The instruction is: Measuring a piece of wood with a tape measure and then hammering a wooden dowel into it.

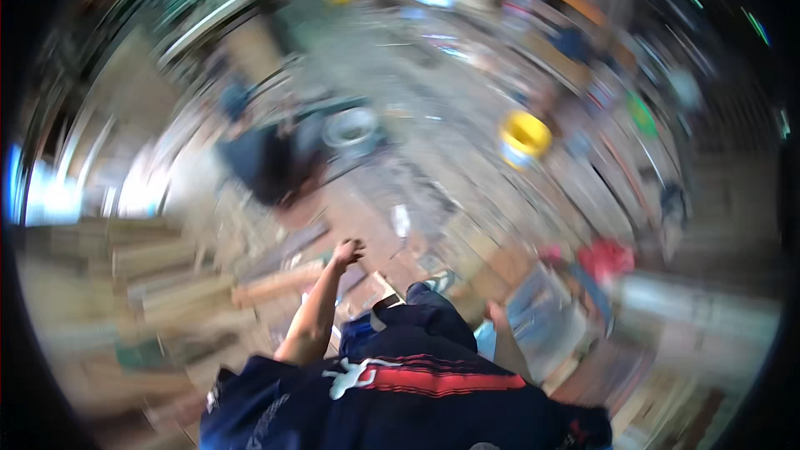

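Note:
My left hand (351,250) is held out in front of my body, above the brownish floor. Its fingers look bent, but motion smears them, and I cannot make out anything in them. Low at my right side is my right hand (497,313), next to a pale, bluish clear sheet or bag (546,325). Its fingers are too blurred to read, and whether it touches the sheet is unclear. A small white object (401,221) lies on the floor ahead of my left hand.
Wooden boards (187,287) are piled at the left. Ahead stand a grey round bucket (352,131) and, farther right, a yellow-and-white bucket (524,137). A dark shape, possibly a crouching person (275,158), is at the left. A red bundle (606,260) lies at the right.

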